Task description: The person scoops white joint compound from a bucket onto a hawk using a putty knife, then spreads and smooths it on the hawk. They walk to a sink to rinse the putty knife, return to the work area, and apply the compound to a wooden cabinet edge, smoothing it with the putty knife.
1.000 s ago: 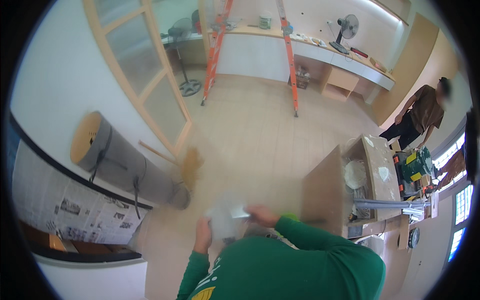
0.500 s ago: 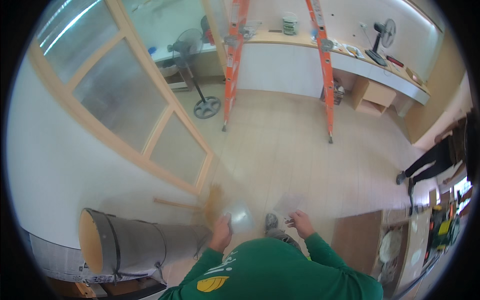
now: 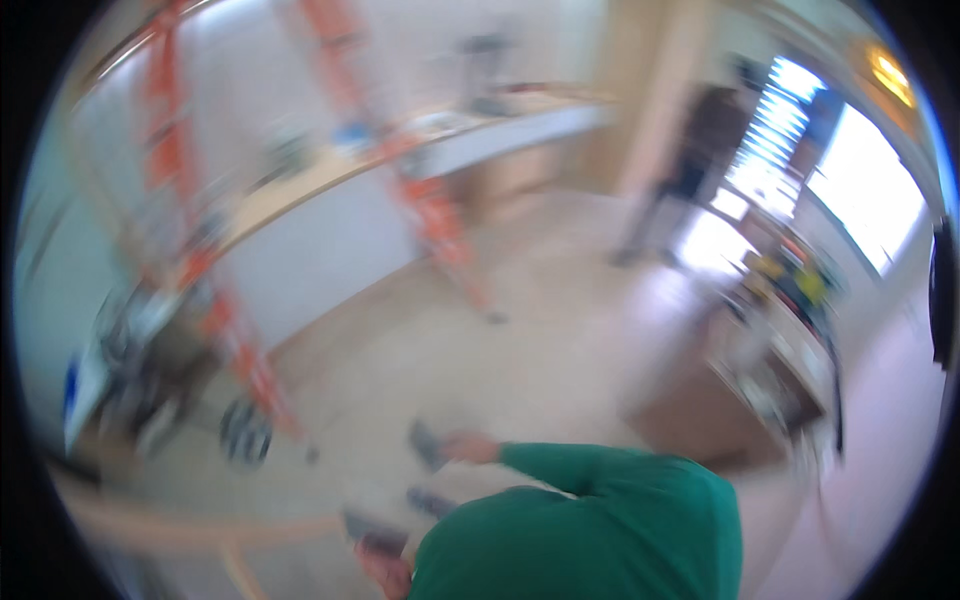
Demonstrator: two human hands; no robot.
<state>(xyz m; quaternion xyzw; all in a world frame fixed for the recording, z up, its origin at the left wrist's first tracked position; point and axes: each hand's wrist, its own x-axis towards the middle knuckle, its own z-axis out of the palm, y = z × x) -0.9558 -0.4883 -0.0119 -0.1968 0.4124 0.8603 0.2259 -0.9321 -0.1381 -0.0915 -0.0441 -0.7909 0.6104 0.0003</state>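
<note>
Head view: gripping one flat grey plate (image 3: 428, 446) in the right hand (image 3: 470, 447), a second grey plate (image 3: 368, 526) in the left hand (image 3: 385, 572), both above the floor (image 3: 540, 340). Showing one blurred container (image 3: 288, 155) on the counter (image 3: 322, 172), one open-fronted cabinet (image 3: 700, 410), contents indistinct; also two orange ladder legs (image 3: 435, 220).

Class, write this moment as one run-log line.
left hand: holds flat grey plate | right hand: holds second flat plate | upper left: orange ladder | view: motion-blurred
</note>
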